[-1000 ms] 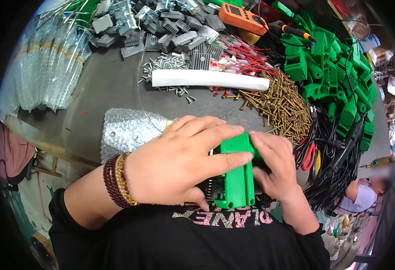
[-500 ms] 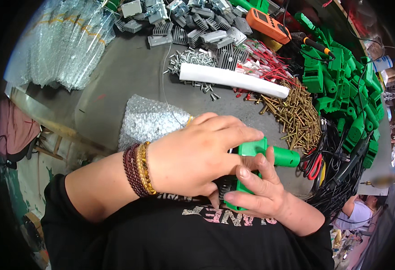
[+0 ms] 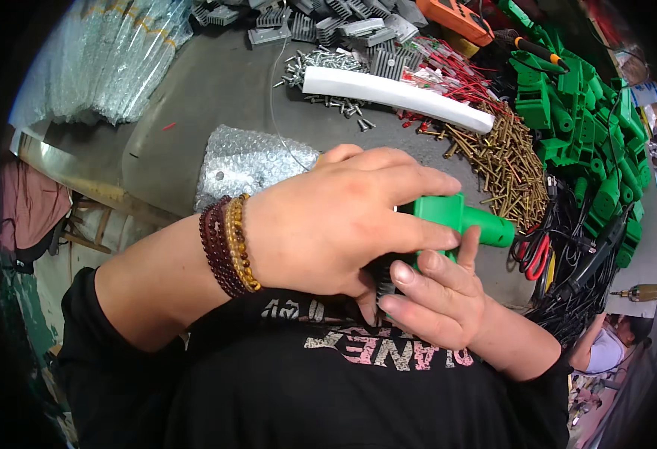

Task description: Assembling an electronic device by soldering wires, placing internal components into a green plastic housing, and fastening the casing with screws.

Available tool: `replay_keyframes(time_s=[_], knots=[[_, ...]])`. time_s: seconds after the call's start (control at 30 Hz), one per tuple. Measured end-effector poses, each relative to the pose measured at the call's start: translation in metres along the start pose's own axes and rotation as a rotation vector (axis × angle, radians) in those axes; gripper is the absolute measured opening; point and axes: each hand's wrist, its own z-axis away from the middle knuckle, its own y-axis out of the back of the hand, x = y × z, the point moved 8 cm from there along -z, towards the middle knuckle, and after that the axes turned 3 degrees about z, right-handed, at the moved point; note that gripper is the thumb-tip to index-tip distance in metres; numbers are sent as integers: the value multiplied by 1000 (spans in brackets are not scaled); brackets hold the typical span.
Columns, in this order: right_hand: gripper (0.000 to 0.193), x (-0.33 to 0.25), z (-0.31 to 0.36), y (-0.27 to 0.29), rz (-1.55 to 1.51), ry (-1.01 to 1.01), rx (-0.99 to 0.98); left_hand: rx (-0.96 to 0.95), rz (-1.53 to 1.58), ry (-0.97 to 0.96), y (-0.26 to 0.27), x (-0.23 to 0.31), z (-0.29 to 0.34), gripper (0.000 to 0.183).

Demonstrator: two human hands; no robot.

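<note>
Green housing [image 3: 439,211] is held just in front of the black shirt [image 3: 298,408], its near part hidden behind fingers. The left hand [image 3: 336,224] has its grip clamped on it; whether the right hand [image 3: 448,299] grips too, I cannot tell. Beyond lies a bubble-wrap bag [image 3: 250,153], contents unclear; grey bench [image 3: 209,86] separates it from silver screws [image 3: 324,71].

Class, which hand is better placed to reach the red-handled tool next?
Probably the right hand: it's nearer the red-handled tool, and its fingers look spread, while the left hand grips the green housing.
</note>
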Motion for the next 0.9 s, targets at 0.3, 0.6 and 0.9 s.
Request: replay_keyframes(time_s=[0.3, 0.6, 0.9], knots=[[36, 43, -3, 67, -365, -431, 36, -115, -14, 31, -1, -2, 1, 80], [41, 22, -47, 92, -1159, -464, 207, -105, 28, -44, 2, 1, -17, 83], [39, 30, -54, 25, -1119, -592, -208, -55, -6, -35, 2, 1, -5, 94]])
